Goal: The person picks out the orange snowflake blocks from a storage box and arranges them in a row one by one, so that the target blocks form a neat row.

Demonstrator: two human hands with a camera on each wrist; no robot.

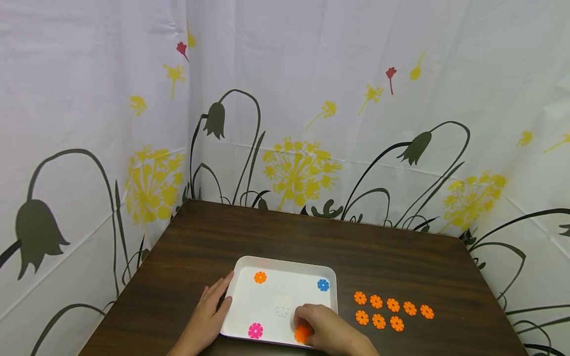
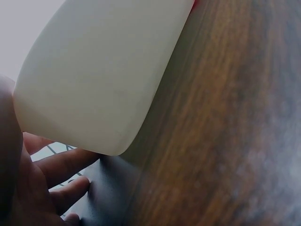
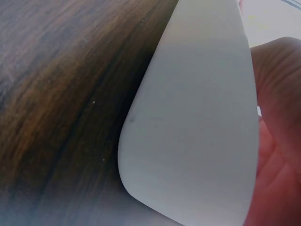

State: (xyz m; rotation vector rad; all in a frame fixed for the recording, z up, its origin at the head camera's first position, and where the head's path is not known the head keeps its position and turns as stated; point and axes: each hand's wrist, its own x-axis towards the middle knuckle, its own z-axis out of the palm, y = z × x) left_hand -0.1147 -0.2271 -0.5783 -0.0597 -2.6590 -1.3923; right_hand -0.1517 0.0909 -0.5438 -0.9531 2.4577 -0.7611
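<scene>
A shallow white tray (image 1: 285, 267) lies on the table. My left hand (image 1: 202, 314) rests along its left side, fingers stretched out and fingertips at the rim; the left wrist view shows this hand (image 2: 40, 183) beside the tray wall. Over the tray's near right corner, my right hand (image 1: 325, 326) pinches an orange notched disc (image 1: 302, 334), partly covered by the fingers. The right wrist view has the tray wall (image 3: 193, 117) hiding that disc. Inside the tray lie another orange disc (image 1: 260, 277), a blue disc (image 1: 323, 285) and a pink disc (image 1: 256, 331).
Several orange discs (image 1: 379, 321) lie in two rows right of the tray. Near the tray's middle, a pale notched outline (image 1: 282, 309) shows on the white. The dark wooden table (image 1: 285, 232) reaches back to a flower-printed curtain (image 1: 356, 49).
</scene>
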